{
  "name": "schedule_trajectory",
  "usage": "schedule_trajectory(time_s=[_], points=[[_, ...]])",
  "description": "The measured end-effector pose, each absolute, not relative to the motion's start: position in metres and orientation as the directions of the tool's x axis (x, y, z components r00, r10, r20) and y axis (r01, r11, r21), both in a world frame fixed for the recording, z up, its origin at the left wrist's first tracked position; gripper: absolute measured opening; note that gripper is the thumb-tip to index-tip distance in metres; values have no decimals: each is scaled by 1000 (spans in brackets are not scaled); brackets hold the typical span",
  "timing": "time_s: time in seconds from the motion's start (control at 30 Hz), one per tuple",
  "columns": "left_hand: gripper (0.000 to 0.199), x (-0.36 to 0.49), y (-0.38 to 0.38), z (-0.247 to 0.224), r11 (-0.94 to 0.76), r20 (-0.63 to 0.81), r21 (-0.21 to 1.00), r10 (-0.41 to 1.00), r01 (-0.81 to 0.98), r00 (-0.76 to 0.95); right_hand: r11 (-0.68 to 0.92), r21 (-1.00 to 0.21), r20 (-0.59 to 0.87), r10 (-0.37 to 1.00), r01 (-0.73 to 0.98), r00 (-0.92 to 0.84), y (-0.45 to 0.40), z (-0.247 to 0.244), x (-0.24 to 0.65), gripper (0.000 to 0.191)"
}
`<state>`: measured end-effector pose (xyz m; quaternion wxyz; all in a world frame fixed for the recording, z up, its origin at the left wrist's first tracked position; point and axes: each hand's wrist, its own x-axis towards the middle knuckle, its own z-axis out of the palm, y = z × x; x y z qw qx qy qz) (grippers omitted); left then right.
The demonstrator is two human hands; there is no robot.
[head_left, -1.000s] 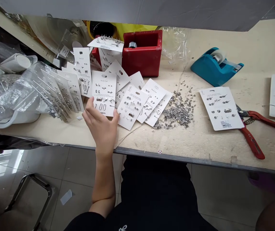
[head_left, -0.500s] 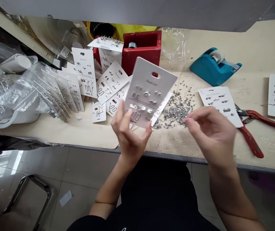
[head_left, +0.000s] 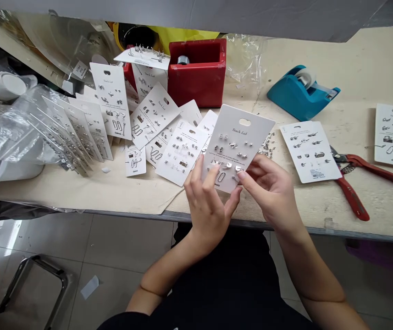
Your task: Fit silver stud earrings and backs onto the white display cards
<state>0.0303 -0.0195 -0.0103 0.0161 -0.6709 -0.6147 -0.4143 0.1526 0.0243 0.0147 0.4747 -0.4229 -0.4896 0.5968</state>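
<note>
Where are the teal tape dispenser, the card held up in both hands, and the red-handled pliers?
Teal tape dispenser [head_left: 296, 98]: head view, its body's side.
Held card [head_left: 232, 142]: head view, printed middle.
Red-handled pliers [head_left: 352, 199]: head view, the nearer handle.

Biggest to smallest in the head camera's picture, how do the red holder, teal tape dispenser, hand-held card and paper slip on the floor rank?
1. Red holder and held card: too alike to rank, and the card looks nearer the camera.
2. Teal tape dispenser
3. Paper slip
</note>
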Motion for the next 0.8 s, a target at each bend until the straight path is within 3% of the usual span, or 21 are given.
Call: schedule_trajectory(time_s=[0.3, 0.43, 0.53, 0.8], points=[[48, 2, -5, -13, -301, 505, 666, 855, 682, -116, -73, -989, -50, 982, -125, -182, 29, 10, 166, 13], [42, -3, 7, -1, -199, 326, 828, 931, 524, -162, -36, -994, -15, 979, -101, -201, 28, 10, 169, 10], [39, 1, 20, 9, -131, 164, 939, 983, 318, -80, 16, -999, 25, 977, -43, -211, 27, 9, 169, 8], [23, 8, 34, 12, -85, 85, 989, 996, 120, 8, 183, -981, 164, 957, 60, -237, 22, 2, 168, 16]])
